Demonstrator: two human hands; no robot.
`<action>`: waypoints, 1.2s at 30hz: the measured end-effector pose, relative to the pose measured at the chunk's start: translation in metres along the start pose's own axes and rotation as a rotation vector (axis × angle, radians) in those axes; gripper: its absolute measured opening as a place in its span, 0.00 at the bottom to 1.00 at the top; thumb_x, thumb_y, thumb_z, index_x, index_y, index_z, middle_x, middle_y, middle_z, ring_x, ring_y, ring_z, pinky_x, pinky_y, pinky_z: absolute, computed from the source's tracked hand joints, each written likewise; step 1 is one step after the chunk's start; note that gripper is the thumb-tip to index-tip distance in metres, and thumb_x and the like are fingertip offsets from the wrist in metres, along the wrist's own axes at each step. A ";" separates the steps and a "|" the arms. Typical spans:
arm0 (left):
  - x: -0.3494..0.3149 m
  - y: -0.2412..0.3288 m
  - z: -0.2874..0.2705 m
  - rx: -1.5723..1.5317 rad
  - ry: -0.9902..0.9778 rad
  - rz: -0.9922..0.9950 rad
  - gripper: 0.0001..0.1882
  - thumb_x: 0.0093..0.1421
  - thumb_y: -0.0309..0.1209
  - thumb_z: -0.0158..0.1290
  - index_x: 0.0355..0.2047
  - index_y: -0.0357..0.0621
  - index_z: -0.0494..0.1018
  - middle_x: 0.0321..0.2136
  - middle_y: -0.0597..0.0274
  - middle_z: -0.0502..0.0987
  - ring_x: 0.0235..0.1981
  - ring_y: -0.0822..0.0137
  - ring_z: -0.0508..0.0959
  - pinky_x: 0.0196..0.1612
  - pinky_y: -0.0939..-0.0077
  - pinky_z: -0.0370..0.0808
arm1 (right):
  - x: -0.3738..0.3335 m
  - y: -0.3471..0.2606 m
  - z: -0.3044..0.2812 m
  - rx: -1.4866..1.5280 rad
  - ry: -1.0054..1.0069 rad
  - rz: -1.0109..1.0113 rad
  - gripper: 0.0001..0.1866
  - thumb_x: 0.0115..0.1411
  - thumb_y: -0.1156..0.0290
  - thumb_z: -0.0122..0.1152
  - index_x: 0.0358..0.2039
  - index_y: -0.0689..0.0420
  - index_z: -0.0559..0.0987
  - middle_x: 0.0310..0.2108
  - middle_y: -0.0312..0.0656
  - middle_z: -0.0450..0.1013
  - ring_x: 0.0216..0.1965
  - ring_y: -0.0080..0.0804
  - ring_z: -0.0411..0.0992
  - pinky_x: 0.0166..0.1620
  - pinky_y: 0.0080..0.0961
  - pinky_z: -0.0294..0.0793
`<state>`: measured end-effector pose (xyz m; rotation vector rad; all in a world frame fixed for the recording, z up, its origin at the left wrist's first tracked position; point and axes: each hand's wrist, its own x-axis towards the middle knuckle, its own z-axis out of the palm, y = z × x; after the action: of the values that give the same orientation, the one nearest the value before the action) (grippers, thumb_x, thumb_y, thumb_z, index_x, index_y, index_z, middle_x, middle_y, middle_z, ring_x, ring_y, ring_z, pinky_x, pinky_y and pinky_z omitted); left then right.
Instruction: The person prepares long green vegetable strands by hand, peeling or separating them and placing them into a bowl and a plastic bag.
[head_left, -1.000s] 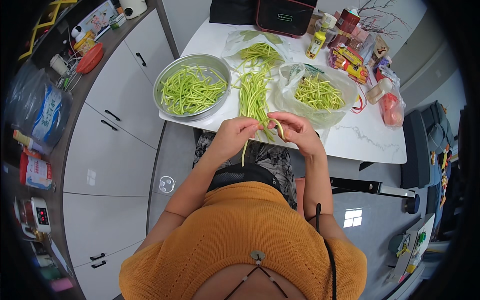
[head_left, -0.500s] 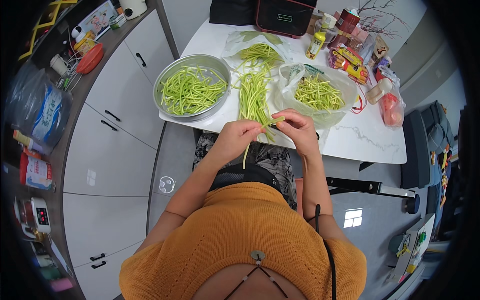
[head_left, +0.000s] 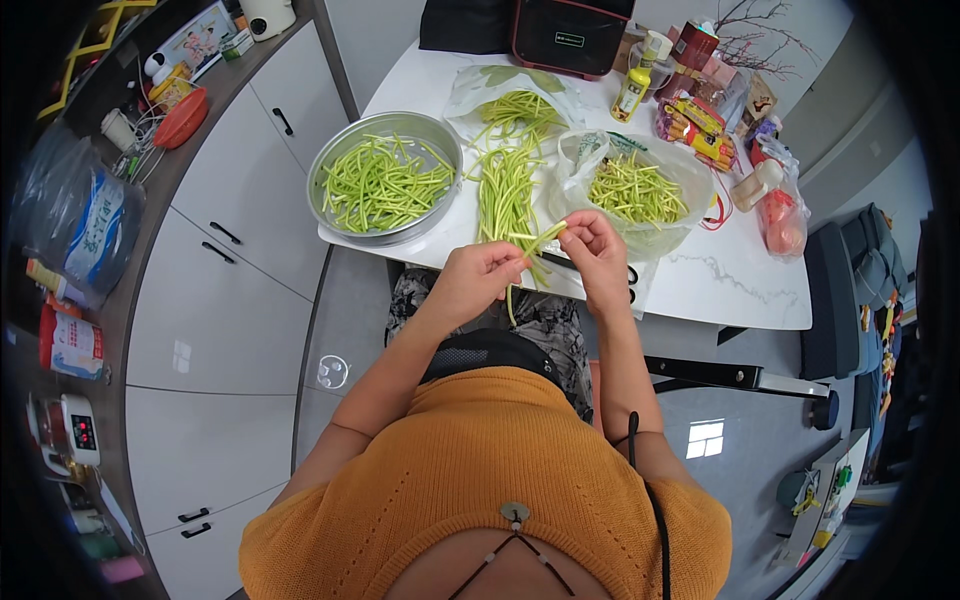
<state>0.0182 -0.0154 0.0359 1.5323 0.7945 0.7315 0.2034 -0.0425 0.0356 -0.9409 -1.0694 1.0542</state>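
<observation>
Pinching one green bean [head_left: 530, 245]: left hand [head_left: 478, 278], right hand [head_left: 592, 240]; one metal bowl [head_left: 352, 226].

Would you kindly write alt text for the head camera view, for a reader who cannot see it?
Seen from above, a person in an orange top holds one long green bean between the left hand and right hand at the edge of a white table. On it are a metal bowl of cut beans, a loose pile of whole beans and a clear bag of bean pieces.
</observation>
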 end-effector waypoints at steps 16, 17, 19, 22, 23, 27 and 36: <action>-0.001 -0.002 0.001 -0.016 0.010 0.010 0.10 0.58 0.29 0.48 0.35 0.35 0.74 0.22 0.68 0.73 0.17 0.82 0.68 0.21 0.89 0.66 | -0.005 -0.006 0.019 -0.718 0.131 -0.465 0.05 0.48 0.77 0.61 0.28 0.59 0.78 0.24 0.40 0.72 0.24 0.28 0.68 0.28 0.19 0.67; -0.001 -0.003 0.000 -0.007 0.026 0.019 0.10 0.59 0.29 0.48 0.35 0.35 0.75 0.22 0.68 0.73 0.17 0.82 0.68 0.21 0.89 0.66 | -0.005 -0.007 0.019 -0.770 0.095 -0.518 0.05 0.48 0.77 0.61 0.28 0.59 0.78 0.24 0.40 0.72 0.25 0.29 0.68 0.28 0.20 0.67; 0.001 -0.003 -0.003 -0.043 0.075 0.022 0.10 0.59 0.29 0.47 0.35 0.35 0.74 0.21 0.68 0.73 0.17 0.82 0.68 0.20 0.89 0.66 | -0.005 -0.009 0.019 -0.828 0.063 -0.563 0.05 0.48 0.77 0.61 0.27 0.59 0.78 0.24 0.41 0.72 0.26 0.31 0.68 0.28 0.20 0.67; 0.007 -0.006 -0.013 -0.176 0.185 0.058 0.10 0.60 0.28 0.46 0.36 0.34 0.73 0.21 0.67 0.73 0.17 0.81 0.68 0.20 0.90 0.66 | -0.005 -0.013 0.018 -0.820 0.063 -0.493 0.05 0.48 0.77 0.61 0.28 0.58 0.79 0.23 0.41 0.72 0.25 0.31 0.69 0.27 0.21 0.67; 0.009 -0.008 -0.017 -0.232 0.228 0.074 0.10 0.60 0.28 0.45 0.36 0.34 0.73 0.21 0.67 0.73 0.17 0.81 0.68 0.20 0.90 0.65 | -0.006 -0.016 0.014 -0.801 0.060 -0.437 0.05 0.48 0.77 0.60 0.28 0.59 0.79 0.23 0.40 0.72 0.24 0.30 0.69 0.27 0.20 0.67; 0.013 -0.013 -0.035 -0.416 0.403 0.141 0.11 0.61 0.29 0.44 0.37 0.34 0.72 0.24 0.63 0.73 0.18 0.80 0.69 0.21 0.90 0.65 | -0.009 -0.022 -0.004 -0.726 0.029 -0.214 0.05 0.50 0.77 0.59 0.30 0.59 0.79 0.23 0.38 0.71 0.21 0.24 0.68 0.25 0.17 0.65; 0.014 -0.013 -0.044 -0.500 0.447 0.159 0.12 0.62 0.30 0.42 0.39 0.33 0.70 0.25 0.62 0.74 0.19 0.79 0.70 0.22 0.89 0.66 | 0.022 -0.036 -0.050 -0.741 0.400 -0.260 0.08 0.50 0.79 0.59 0.34 0.60 0.78 0.26 0.38 0.73 0.24 0.20 0.69 0.29 0.15 0.68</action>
<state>-0.0110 0.0222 0.0281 0.9947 0.7424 1.3115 0.2621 -0.0340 0.0633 -1.4744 -1.2127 0.2108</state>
